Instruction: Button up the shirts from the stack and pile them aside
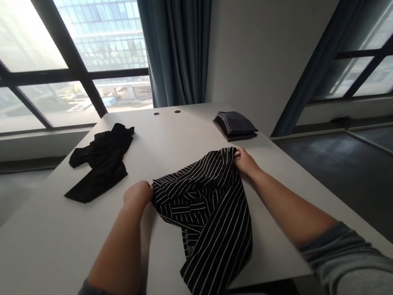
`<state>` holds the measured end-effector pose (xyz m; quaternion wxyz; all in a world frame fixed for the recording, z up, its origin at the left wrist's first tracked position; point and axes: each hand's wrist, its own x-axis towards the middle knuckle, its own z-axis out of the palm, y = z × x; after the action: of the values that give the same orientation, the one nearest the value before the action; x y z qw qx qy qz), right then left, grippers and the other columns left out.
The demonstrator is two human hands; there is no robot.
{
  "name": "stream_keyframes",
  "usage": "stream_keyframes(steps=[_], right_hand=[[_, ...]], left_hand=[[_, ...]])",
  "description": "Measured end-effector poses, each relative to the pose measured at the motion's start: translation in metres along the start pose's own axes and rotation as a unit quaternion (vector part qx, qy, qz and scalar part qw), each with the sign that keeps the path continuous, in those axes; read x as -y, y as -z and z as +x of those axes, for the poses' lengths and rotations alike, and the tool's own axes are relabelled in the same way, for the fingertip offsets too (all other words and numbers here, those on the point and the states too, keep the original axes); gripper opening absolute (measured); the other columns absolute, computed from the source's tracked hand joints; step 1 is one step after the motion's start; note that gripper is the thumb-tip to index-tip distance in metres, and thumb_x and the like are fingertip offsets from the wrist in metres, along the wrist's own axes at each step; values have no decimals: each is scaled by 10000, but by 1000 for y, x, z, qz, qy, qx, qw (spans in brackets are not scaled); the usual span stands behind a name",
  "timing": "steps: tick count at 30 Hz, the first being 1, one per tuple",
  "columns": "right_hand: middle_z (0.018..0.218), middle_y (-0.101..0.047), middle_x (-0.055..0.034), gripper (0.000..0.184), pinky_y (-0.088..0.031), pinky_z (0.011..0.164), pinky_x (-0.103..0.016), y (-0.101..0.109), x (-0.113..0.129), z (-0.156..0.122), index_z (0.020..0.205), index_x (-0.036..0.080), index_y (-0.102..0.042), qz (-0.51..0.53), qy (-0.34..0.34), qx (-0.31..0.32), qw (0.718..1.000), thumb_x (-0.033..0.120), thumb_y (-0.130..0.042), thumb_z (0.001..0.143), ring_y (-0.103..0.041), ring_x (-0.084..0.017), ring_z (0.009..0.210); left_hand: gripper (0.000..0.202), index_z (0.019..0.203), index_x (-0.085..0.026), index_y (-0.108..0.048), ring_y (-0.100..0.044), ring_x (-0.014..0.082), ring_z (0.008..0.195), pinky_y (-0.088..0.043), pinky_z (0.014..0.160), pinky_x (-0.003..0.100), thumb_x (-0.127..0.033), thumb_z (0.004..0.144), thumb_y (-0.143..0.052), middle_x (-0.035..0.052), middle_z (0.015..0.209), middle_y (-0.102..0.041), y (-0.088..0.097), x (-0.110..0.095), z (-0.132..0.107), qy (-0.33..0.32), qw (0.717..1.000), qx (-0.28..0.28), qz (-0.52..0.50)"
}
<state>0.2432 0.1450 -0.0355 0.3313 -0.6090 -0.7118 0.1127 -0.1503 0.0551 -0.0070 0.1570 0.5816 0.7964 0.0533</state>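
Observation:
A black garment with white stripes, which looks like a pair of trousers, is stretched between my two hands above the white table. My left hand is closed on its left upper corner. At the right upper corner, my right hand pinches the fabric edge. Folds sag between the hands, and one leg-like length hangs toward me, its end reaching the table's near edge. The fingertips are partly hidden by the cloth.
A rumpled black garment lies on the table's left side. Folded dark grey clothes are stacked at the right edge. Two round holes are near the far edge. Behind stand a blue curtain and windows.

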Motion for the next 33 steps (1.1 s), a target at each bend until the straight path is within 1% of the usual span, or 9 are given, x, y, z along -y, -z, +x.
stream_keyframes(steps=[4, 8, 11, 14, 18, 21, 26, 30, 33], right_hand=[[1362, -584, -177, 569, -464, 1052, -518, 0, 19, -16, 1416, 226, -563, -99, 129, -10, 987, 169, -615, 852, -549, -360, 1235], [1543, -464, -113, 609, -365, 1124, -615, -1, 34, -15, 1373, 340, -636, -128, 243, 95, 957, 197, -747, 792, -397, -412, 1412], [1400, -608, -80, 219, -365, 1142, -550, -13, 31, 6, 1053, 267, -756, -80, 277, 160, 944, 210, -689, 852, -472, -337, 1353], [1085, -711, -112, 156, -452, 1033, -444, -27, 30, 27, 961, 198, -734, -45, 180, 74, 980, 237, -585, 933, -600, -289, 1102], [987, -702, -120, 200, -468, 917, -396, -34, 42, 30, 1053, 176, -699, -33, 86, -64, 994, 318, -598, 956, -623, -288, 959], [882, -707, -67, 183, -475, 847, -352, -34, 49, 19, 1066, 191, -688, 0, 125, 15, 992, 325, -626, 957, -635, -237, 833], [1289, -689, -92, 363, -471, 1029, -359, -42, 39, 8, 1227, 211, -716, -9, 278, 205, 938, 149, -675, 872, -633, -238, 1158], [1248, -691, -113, 351, -483, 1023, -392, -55, 33, 7, 1241, 203, -723, -82, 224, 177, 955, 173, -689, 893, -640, -261, 1132], [1067, -732, -114, 164, -507, 935, -357, -59, 36, 8, 1036, 169, -755, -84, 156, 147, 973, 148, -644, 917, -673, -245, 1007]], left_hand=[[408, 1225, -198, -690, -658, 287, 1147, -495, 1035, 433, -127, 883, -479, 129, 1230, -711, 6, -20, -27, -159, 968, -194, 6], [330, 1265, -318, -692, -557, 286, 1308, -400, 1164, 474, -317, 944, -620, 54, 1391, -631, -20, -56, -48, -415, 905, -92, -13], [380, 1278, -344, -705, -528, 339, 1359, -367, 1177, 528, -407, 903, -711, 63, 1483, -579, -41, -62, -35, -377, 924, -59, 23], [310, 1237, -287, -726, -651, 290, 1185, -470, 1064, 431, -377, 972, -592, 84, 1301, -699, -42, -55, -10, -291, 955, -57, 26], [345, 1231, -219, -715, -678, 299, 1099, -497, 971, 414, -317, 1011, -468, 119, 1196, -739, -27, -51, 5, -142, 976, -165, 6], [403, 1336, -179, -655, -636, 345, 1164, -472, 988, 464, -229, 969, -495, 163, 1282, -692, -22, -61, -3, -85, 968, -237, 3], [303, 1242, -201, -665, -621, 326, 1158, -463, 1005, 465, -229, 974, -526, 138, 1226, -693, -36, -101, -27, -190, 951, -241, -29], [220, 1146, -235, -705, -670, 246, 1057, -508, 954, 367, -279, 998, -549, 79, 1148, -724, -62, -114, -28, -307, 943, -114, -52], [239, 1114, -207, -745, -657, 273, 1119, -504, 1009, 394, -338, 994, -585, 102, 1194, -706, -76, -106, -19, -297, 950, -92, -41]])
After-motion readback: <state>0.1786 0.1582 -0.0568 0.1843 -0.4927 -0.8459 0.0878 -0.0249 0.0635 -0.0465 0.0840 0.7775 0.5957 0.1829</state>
